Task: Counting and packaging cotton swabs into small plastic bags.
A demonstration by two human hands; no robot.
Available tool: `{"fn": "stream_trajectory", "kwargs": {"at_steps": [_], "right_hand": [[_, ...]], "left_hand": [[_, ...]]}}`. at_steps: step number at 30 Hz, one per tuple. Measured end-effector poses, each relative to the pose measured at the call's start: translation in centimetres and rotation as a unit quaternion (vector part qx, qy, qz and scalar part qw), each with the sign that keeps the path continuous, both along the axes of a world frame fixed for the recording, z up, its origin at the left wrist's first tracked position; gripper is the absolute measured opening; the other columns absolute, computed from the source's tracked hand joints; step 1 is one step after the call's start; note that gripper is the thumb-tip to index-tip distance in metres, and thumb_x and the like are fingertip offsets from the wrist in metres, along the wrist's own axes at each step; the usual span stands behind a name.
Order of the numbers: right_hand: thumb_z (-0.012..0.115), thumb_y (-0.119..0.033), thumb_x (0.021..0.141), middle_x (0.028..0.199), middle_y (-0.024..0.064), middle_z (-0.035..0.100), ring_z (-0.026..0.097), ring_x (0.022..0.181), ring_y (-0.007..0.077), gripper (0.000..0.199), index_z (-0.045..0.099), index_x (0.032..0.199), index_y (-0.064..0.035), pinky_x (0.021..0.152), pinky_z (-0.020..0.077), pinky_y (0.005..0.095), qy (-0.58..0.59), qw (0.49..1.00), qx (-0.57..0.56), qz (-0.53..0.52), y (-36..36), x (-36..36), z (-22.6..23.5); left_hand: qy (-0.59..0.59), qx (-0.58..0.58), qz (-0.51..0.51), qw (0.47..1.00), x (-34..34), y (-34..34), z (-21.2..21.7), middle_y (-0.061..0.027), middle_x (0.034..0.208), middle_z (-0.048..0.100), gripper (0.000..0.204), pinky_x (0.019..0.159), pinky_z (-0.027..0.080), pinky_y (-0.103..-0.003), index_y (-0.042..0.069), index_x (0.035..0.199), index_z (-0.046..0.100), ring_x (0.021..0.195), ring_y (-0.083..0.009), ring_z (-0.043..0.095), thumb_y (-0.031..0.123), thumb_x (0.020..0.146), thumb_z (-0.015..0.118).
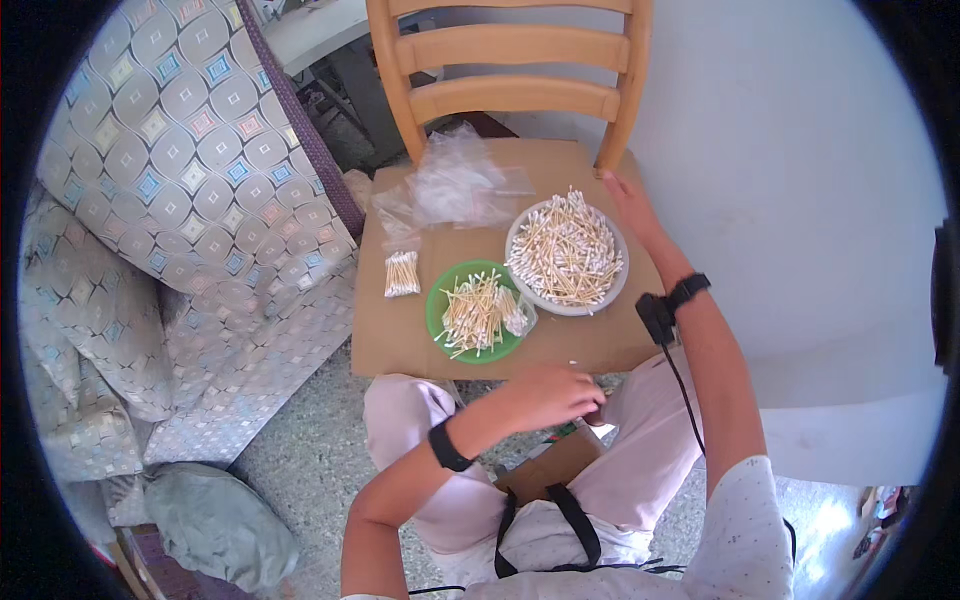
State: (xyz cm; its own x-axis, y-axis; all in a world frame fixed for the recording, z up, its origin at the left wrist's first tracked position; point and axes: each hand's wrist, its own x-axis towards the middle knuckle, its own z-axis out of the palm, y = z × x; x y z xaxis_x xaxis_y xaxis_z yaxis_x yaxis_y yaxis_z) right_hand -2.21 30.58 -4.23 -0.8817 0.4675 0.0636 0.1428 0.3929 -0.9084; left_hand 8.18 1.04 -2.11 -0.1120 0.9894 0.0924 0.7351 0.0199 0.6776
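Observation:
My left hand (pixel 556 397) hovers over my lap, just off the near edge of the cardboard. Its fingers are curled together, and what they hold, if anything, is hidden. Stretched out along the right side of the seat, my right hand (pixel 632 208) lies by the chair-back post with nothing visible in it. Beside it is a white bowl (pixel 622 283) heaped with cotton swabs (pixel 566 250). A green plate (pixel 436 318) carries looser swabs (pixel 472 312) and a small clear bag of swabs (pixel 513 312). Another filled bag (pixel 402 273) lies to the left.
Clear plastic bags (pixel 465 185) are piled at the back of the cardboard sheet (pixel 400 335), on a wooden chair (pixel 515 97). A patterned sofa (pixel 190 150) stands left, a white wall (pixel 790 180) right. Between my knees sits a cardboard box (pixel 550 467).

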Motion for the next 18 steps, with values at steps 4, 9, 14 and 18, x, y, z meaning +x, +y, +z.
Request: {"fn": "stream_trajectory", "kwargs": {"at_steps": [4,9,14,18], "right_hand": [[0.046,-0.047,0.101,0.109,0.0077,0.066,0.058,0.103,0.02,0.053,0.062,0.121,-0.0009,0.095,0.0435,0.0327,-0.093,0.996,0.007,0.011,7.0,-3.5,-3.0],[0.066,-0.037,0.092,0.097,0.005,0.072,0.064,0.093,0.0147,0.04,0.071,0.107,-0.0012,0.086,0.0492,0.0313,-0.096,0.989,0.013,0.113,2.5,-5.6,-4.3],[0.067,-0.032,0.092,0.093,0.0021,0.072,0.064,0.089,0.0106,0.032,0.073,0.106,-0.0032,0.083,0.0496,0.0289,-0.024,0.988,-0.043,0.146,1.5,-4.0,-1.9],[0.06,-0.03,0.098,0.112,0.0064,0.068,0.061,0.108,0.014,0.034,0.067,0.117,-0.0024,0.096,0.0468,0.0305,-0.082,0.979,0.023,0.187,-0.4,-1.4,0.6]], "left_hand": [[-0.031,0.091,-0.073,0.993,3.8,2.3,-2.0,-0.005,0.097,0.068,0.022,0.081,0.052,-0.039,0.013,0.106,0.069,0.093,-0.0267,0.065,0.027,0.095,0.057],[-0.028,0.048,-0.059,0.997,4.1,1.3,-3.1,-0.0032,0.097,0.068,0.021,0.081,0.052,-0.038,0.014,0.107,0.068,0.09,-0.0256,0.064,0.026,0.094,0.057],[0.01,0.086,-0.016,0.996,3.8,0.1,-1.3,-0.0023,0.094,0.067,0.019,0.081,0.052,-0.036,0.016,0.108,0.067,0.088,-0.0219,0.064,0.025,0.093,0.06],[0.049,0.091,-0.003,0.995,3.6,-0.3,-0.8,-0.0012,0.09,0.065,0.019,0.078,0.052,-0.034,0.015,0.106,0.067,0.087,-0.0195,0.064,0.025,0.091,0.061]]}}
